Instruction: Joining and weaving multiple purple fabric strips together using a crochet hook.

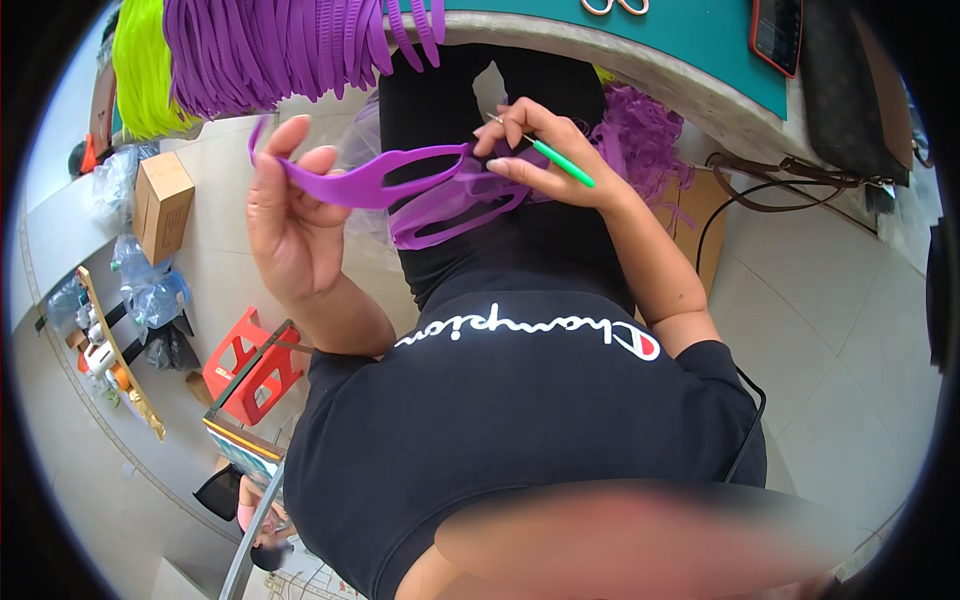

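A purple rubber strap (345, 188), wide with a long slot, is stretched above my lap. My left hand (296, 225) holds its left end between thumb and fingers, and a thin tail sticks up past them. Its right end meets the fingertips of my right hand (545, 150). That hand also grips a slim tool with a green handle (563, 163) and a thin metal tip. Just under the strap, another slotted purple piece (420, 238) and thin purple film lie over my black-clad thighs. A small pale scrap (490, 88) rests farther up the lap.
Purple straps (270, 50) and yellow-green straps (145, 70) hang over the table edge. The green mat (690, 40) carries scissors (614, 6) and a phone (776, 35). Purple offcuts (640, 140) pile at right. A carton (163, 205), red stool (250, 370) and another person (265, 530) are left.
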Available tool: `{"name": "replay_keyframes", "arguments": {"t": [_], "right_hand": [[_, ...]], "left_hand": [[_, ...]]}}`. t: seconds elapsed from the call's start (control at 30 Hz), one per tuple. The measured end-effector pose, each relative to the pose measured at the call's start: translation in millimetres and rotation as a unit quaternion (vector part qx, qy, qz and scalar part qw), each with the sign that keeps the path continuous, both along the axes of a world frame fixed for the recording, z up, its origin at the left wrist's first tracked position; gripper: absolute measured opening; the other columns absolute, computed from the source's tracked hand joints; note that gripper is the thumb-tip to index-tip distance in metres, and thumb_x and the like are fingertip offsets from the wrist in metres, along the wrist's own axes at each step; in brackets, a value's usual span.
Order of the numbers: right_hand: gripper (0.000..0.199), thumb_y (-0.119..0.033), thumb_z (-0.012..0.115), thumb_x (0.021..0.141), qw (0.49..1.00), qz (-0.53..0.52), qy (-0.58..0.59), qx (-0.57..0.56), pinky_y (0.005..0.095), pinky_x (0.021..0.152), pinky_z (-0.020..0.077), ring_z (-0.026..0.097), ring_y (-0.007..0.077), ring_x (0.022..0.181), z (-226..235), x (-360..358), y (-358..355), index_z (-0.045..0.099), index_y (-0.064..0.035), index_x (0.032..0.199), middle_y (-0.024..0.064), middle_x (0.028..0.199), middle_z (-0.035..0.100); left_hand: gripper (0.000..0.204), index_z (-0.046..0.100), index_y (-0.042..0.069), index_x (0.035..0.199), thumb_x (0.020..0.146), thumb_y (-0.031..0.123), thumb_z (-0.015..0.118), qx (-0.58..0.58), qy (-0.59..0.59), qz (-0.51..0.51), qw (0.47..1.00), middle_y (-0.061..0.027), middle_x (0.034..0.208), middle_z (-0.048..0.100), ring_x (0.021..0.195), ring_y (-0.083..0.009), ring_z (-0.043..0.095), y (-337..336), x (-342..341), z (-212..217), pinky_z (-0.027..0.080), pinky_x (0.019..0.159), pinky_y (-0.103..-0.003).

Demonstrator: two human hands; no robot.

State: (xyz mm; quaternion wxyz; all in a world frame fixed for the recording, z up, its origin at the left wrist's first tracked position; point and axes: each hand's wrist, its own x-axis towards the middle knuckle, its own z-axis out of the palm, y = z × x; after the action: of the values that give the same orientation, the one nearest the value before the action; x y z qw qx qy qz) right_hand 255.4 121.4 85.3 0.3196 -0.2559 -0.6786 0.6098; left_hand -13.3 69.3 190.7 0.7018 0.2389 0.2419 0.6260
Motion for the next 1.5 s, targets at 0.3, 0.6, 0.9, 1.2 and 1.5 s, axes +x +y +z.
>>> {"name": "replay_keyframes", "arguments": {"t": [0.3,0.6,0.9,1.2,1.5], "right_hand": [[0.023,-0.009,0.062,0.081,0.993,-0.114,0.033,0.011,0.0333,0.090,0.0443,0.059,0.0195,0.098,-14.3,-34.8,-4.6,0.041,-0.0068,0.089,0.0154,0.111,0.066],[0.030,-0.006,0.071,0.085,0.987,-0.155,-0.024,-0.031,0.0235,0.067,0.0470,0.054,0.0095,0.071,2.4,-50.0,-27.9,0.041,-0.0060,0.079,0.0052,0.078,0.058],[0.028,0.013,0.066,0.078,0.912,-0.345,-0.113,0.188,0.0257,0.061,0.0457,0.052,0.0194,0.065,-46.1,30.5,-13.8,0.042,-0.0026,0.076,0.0101,0.074,0.052],[0.030,-0.009,0.076,0.078,0.903,-0.295,-0.145,0.276,0.0346,0.081,0.0457,0.057,0.0260,0.095,12.9,13.4,-17.8,0.046,-0.0069,0.074,0.0113,0.105,0.070],[0.039,-0.005,0.072,0.083,0.979,0.114,0.154,-0.075,0.0282,0.084,0.0461,0.058,0.0147,0.097,31.3,-73.7,12.7,0.034,-0.0099,0.082,0.0133,0.107,0.065]], "left_hand": [[0.047,0.032,-0.007,0.139,0.105,0.026,0.031,0.070,-0.136,-0.005,0.988,-0.0321,0.120,0.057,0.112,-0.0374,0.060,0.6,-7.1,14.2,0.050,0.098,-0.050],[0.045,0.035,-0.004,0.139,0.105,0.026,0.033,0.071,-0.122,-0.002,0.990,-0.0296,0.123,0.056,0.115,-0.0364,0.059,-0.7,-14.1,4.1,0.051,0.098,-0.048],[0.041,0.042,-0.004,0.134,0.103,0.023,0.040,0.128,-0.053,0.125,0.982,-0.0249,0.125,0.057,0.115,-0.0301,0.060,-6.1,-68.5,18.6,0.056,0.093,-0.042],[0.045,0.036,-0.006,0.138,0.104,0.024,0.038,0.139,-0.019,0.122,0.983,-0.0296,0.119,0.059,0.110,-0.0358,0.062,-5.5,-55.0,32.3,0.053,0.095,-0.045],[0.053,0.026,-0.007,0.142,0.105,0.031,0.027,0.228,0.032,0.037,0.972,-0.0355,0.117,0.057,0.107,-0.0415,0.062,6.5,-47.3,79.8,0.054,0.092,-0.048]]}}
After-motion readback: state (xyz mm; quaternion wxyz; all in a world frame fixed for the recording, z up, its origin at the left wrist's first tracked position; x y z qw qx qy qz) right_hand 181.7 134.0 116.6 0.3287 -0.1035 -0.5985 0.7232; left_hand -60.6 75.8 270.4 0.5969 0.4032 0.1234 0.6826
